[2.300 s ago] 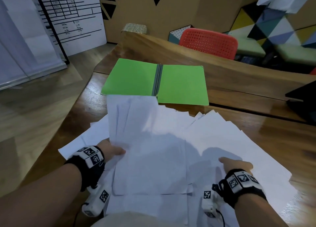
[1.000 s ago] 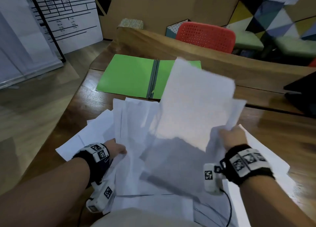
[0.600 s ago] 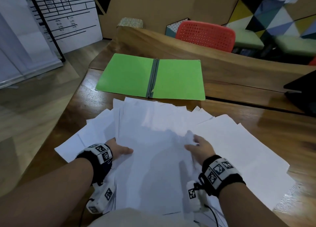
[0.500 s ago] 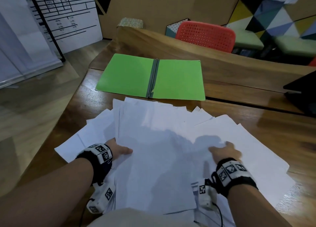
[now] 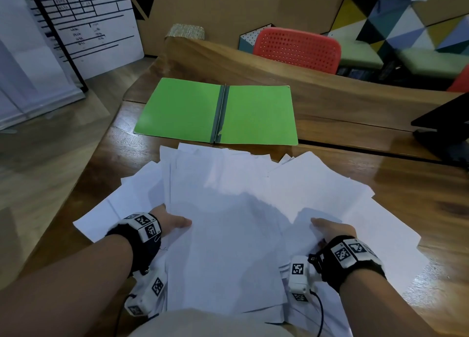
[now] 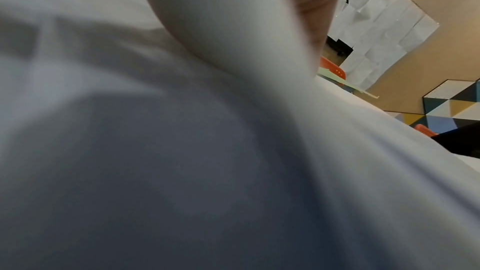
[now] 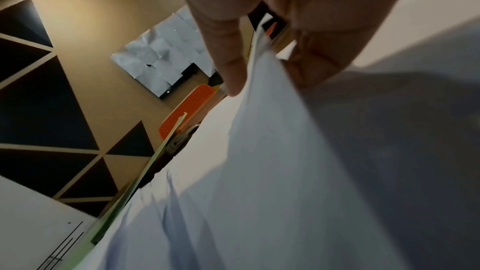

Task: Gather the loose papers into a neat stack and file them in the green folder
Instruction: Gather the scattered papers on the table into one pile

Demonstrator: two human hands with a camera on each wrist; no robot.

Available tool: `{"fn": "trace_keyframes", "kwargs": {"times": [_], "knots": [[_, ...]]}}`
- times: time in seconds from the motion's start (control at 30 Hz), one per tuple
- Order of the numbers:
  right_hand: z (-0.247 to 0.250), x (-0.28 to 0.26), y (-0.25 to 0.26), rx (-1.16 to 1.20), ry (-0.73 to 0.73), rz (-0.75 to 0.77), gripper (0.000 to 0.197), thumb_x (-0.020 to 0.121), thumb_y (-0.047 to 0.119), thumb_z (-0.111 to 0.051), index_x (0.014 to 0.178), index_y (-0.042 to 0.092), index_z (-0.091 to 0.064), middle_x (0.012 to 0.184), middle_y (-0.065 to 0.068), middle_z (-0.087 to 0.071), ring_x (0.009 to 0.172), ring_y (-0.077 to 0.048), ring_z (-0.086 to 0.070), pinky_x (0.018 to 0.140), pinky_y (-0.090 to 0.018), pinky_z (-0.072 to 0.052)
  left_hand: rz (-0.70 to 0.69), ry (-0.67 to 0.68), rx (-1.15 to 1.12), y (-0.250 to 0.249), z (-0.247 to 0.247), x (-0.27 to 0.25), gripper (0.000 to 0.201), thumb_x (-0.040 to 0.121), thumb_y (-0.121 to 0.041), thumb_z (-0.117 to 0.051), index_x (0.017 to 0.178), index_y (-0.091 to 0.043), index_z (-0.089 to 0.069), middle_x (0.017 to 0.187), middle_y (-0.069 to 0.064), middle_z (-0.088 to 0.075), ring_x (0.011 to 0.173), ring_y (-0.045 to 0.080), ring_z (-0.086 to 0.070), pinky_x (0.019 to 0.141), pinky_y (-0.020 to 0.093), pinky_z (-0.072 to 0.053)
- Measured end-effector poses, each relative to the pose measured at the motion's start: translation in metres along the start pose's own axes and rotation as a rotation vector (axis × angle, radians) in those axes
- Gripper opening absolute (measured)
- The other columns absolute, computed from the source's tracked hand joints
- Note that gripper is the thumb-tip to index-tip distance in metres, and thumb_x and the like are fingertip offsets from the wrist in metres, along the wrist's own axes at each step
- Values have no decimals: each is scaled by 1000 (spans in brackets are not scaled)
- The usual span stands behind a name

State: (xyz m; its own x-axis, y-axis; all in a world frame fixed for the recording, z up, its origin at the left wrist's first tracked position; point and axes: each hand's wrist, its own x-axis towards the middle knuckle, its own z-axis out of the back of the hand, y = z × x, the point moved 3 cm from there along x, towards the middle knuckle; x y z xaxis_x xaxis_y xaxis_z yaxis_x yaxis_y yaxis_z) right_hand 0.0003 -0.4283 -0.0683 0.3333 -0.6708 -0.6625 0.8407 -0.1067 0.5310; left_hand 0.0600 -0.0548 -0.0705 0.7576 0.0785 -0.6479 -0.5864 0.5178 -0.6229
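Note:
White loose papers (image 5: 317, 184) lie fanned over the near part of the wooden table (image 5: 418, 184). A gathered stack (image 5: 223, 235) sits in the middle of them. My left hand (image 5: 177, 222) grips the stack's left edge, thumb on top and fingers hidden beneath; in the left wrist view paper (image 6: 182, 151) fills nearly everything. My right hand (image 5: 322, 228) pinches the edge of a sheet (image 7: 272, 130) on the right side, with the sheet between thumb and fingers (image 7: 228, 73). The green folder (image 5: 182, 110) lies open and flat beyond the papers, touched by neither hand.
A raised wooden ledge (image 5: 330, 93) runs behind the folder. A red perforated chair (image 5: 297, 49) stands beyond it. A black stand (image 5: 444, 126) sits at the table's right edge. The table's left edge drops to the floor beside a whiteboard (image 5: 83, 24).
My right hand laid a lifted sheet onto the middle stack, then moved back right and took hold of another sheet's edge. My left hand kept its grip on the stack.

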Motion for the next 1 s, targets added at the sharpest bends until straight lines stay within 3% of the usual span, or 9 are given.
{"fn": "trace_keyframes", "kwargs": {"times": [0.1,0.17,0.3,0.4,0.47,0.53,0.67,0.83,1.0], "knots": [[-9,-6,3,-126,78,108,60,71,27,-77,119,-3,-57,107,-23,-67,93,-41,-66,86,-49,-54,-11,-9,1,1,-1,0,51,74,-13,-75,120,-1,-56,119,16,-62,90,21,-51,81,29,-38],[-6,-8,7,-201,92,159,53,79,26,-70,120,-4,-56,112,-21,-65,102,-39,-63,91,-44,-52,-12,-16,1,0,-1,-2,50,75,-12,-74,120,-1,-56,113,15,-62,90,20,-50,81,28,-37],[40,2,5,-261,-69,157,44,88,21,-60,123,-5,-57,127,-23,-59,118,-36,-56,95,-40,-45,-12,-24,11,-2,0,-4,52,74,-13,-75,120,-2,-55,123,18,-61,91,21,-50,82,29,-37],[82,10,-7,-240,-159,113,44,86,17,-61,124,-4,-56,129,-25,-56,111,-38,-57,93,-42,-45,-19,-19,34,-4,0,-4,54,75,-14,-74,123,-2,-54,126,18,-60,98,26,-54,84,29,-37],[94,10,-11,-290,-164,102,36,83,17,-63,111,-5,-59,119,-25,-60,99,-37,-58,90,-41,-46,-44,-30,58,-9,1,-4,53,75,-13,-74,123,-2,-54,126,18,-59,111,32,-56,85,30,-38],[94,9,-7,-351,-161,141,30,83,20,-61,99,-5,-57,107,-24,-60,91,-35,-55,85,-37,-43,-66,-12,36,-15,2,-2,50,75,-9,-73,121,-1,-55,124,21,-60,110,35,-58,90,35,-44],[79,8,-4,-320,-86,204,53,83,28,-65,119,-10,-55,118,-27,-62,107,-39,-60,93,-40,-47,-69,66,-73,-23,0,-4,57,63,-8,-76,115,4,-58,118,27,-62,94,32,-60,90,43,-48],[66,10,-15,-257,-79,222,41,78,5,-64,115,-9,-54,111,-28,-63,101,-40,-62,88,-42,-52,-31,-10,53,-19,-10,-2,45,78,-2,-68,120,4,-55,121,18,-60,115,37,-55,94,37,-42],[62,4,-14,-75,-78,191,73,79,10,-70,139,-4,-32,138,-25,-46,122,-41,-49,98,-42,-42,-22,-10,60,-19,-12,-4,44,79,-1,-66,121,4,-53,118,17,-60,116,37,-54,90,35,-41]]}}
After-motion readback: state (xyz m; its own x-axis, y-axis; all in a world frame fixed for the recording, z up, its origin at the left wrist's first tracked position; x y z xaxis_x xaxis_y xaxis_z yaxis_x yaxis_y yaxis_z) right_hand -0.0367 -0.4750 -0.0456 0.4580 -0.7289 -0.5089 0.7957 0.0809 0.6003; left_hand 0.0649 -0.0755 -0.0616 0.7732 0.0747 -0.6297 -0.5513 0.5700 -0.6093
